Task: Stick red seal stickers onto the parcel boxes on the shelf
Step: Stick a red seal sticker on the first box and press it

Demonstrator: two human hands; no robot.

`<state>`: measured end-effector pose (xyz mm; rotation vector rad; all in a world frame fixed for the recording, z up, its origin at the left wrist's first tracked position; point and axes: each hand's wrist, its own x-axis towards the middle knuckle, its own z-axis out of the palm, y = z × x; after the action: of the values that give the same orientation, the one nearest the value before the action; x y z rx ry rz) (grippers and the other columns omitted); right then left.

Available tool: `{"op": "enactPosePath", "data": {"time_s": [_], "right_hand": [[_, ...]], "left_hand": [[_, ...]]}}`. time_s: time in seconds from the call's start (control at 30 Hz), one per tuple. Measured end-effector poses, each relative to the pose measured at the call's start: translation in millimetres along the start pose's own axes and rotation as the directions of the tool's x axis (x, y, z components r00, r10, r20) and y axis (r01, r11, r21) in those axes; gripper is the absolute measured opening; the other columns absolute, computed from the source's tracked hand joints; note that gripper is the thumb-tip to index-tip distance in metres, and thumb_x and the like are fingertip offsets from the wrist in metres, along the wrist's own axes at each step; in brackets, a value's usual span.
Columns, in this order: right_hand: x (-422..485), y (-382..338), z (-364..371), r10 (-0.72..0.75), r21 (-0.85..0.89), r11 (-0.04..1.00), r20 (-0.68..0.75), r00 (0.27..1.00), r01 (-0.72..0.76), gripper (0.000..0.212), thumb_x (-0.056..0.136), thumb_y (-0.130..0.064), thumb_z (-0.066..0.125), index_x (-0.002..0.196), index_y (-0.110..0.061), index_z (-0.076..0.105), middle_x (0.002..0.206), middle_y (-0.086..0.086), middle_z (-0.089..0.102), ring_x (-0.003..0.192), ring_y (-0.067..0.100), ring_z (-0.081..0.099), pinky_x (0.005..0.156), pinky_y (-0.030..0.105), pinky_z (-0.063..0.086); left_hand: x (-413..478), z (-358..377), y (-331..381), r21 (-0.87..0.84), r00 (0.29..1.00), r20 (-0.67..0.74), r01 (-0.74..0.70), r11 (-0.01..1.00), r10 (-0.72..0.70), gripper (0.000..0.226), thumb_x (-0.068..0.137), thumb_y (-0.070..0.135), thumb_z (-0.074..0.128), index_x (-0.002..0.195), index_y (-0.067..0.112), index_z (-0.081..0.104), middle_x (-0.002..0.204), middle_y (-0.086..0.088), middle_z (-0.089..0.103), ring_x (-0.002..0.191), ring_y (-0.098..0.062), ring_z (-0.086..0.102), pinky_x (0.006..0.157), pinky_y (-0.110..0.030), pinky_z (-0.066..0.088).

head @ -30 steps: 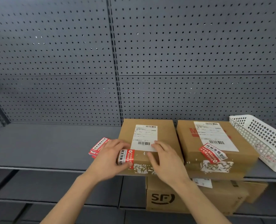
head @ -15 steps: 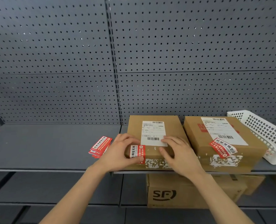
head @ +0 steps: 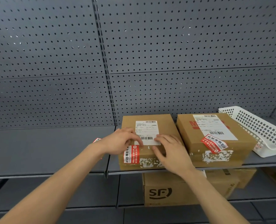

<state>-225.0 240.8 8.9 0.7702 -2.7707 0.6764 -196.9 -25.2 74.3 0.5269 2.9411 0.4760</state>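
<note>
Two brown parcel boxes stand side by side on the grey shelf (head: 37,152). The left box (head: 164,126) carries a white shipping label and a red seal sticker (head: 131,154) folded over its front top edge. My left hand (head: 119,141) rests on the box top just above that sticker, fingers curled down onto it. My right hand (head: 169,149) lies flat on the box's front right part. The right box (head: 240,147) has its own red seal sticker (head: 214,145) stuck at an angle below its label. Spare red stickers (head: 97,140) peek out behind my left wrist.
A white perforated plastic basket (head: 263,131) sits at the shelf's right end, next to the right box. Grey pegboard forms the back wall. On the lower shelf stand an SF-marked carton (head: 166,193) and another carton behind it.
My left hand slid up from the sticker on the front edge onto the box top, uncovering the whole sticker. My right hand stayed on the box. The view moved closer.
</note>
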Motion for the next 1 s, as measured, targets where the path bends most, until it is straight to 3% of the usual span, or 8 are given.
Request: {"op": "enactPosePath", "data": {"time_s": [0.17,0.3,0.43,0.63,0.87,1.0], "right_hand": [[0,-2,-2,-0.03,-0.002,1.0,-0.021,0.999,0.03,0.048,0.106,-0.054,0.054,0.143,-0.026,0.065,0.151,-0.009,0.061,0.143,0.017,0.049,0.126,0.039,0.037],[-1,-3,-3,-0.045,-0.003,0.999,-0.038,0.998,0.045,0.047,0.106,-0.052,0.055,0.141,-0.024,0.066,0.149,-0.007,0.062,0.14,0.017,0.052,0.126,0.042,0.038],[0,-4,-4,-0.044,-0.002,0.999,-0.039,0.998,0.044,0.046,0.106,-0.051,0.057,0.142,-0.023,0.066,0.149,-0.006,0.063,0.14,0.017,0.052,0.126,0.041,0.036],[-1,-5,-4,-0.047,0.008,0.999,-0.045,0.998,0.048,0.048,0.107,-0.052,0.053,0.142,-0.022,0.065,0.15,-0.006,0.062,0.141,0.016,0.052,0.128,0.039,0.031],[-1,-5,-3,-0.035,0.021,0.999,-0.045,0.998,0.036,0.065,0.101,-0.064,0.035,0.142,-0.023,0.065,0.149,-0.007,0.062,0.139,0.015,0.054,0.129,0.038,0.03],[-2,-6,-4,-0.028,0.028,0.999,-0.031,0.999,0.029,0.059,0.103,-0.061,0.041,0.143,-0.024,0.064,0.15,-0.007,0.061,0.141,0.015,0.052,0.13,0.039,0.031]], "left_hand": [[1,-2,1,0.085,0.999,-0.019,-0.046,0.995,0.048,0.045,0.103,-0.001,0.054,0.118,0.036,0.074,0.124,0.022,0.049,0.131,-0.009,0.049,0.108,-0.027,0.044],[2,-2,-3,0.153,0.997,-0.024,-0.066,0.986,0.07,0.038,0.1,0.005,0.063,0.113,0.04,0.068,0.123,0.028,0.045,0.132,-0.009,0.05,0.106,-0.036,0.051],[4,-5,-2,0.125,0.996,0.002,-0.092,0.988,0.093,0.043,0.098,0.01,0.073,0.122,0.045,0.07,0.123,0.035,0.043,0.125,0.005,0.043,0.105,-0.027,0.049],[5,-6,-2,0.035,0.994,0.06,-0.095,0.995,0.093,0.057,0.098,-0.007,0.056,0.111,0.045,0.072,0.122,0.029,0.049,0.128,0.003,0.042,0.111,-0.028,0.044],[8,-12,10,0.175,0.986,0.119,-0.135,0.975,0.115,0.06,0.082,-0.012,0.056,0.099,0.045,0.056,0.121,0.016,0.05,0.125,-0.011,0.047,0.102,-0.045,0.05],[12,-17,22,0.244,0.982,0.143,-0.156,0.957,0.123,0.049,0.079,-0.013,0.053,0.098,0.032,0.06,0.111,0.007,0.057,0.113,-0.016,0.05,0.097,-0.039,0.047]]}}
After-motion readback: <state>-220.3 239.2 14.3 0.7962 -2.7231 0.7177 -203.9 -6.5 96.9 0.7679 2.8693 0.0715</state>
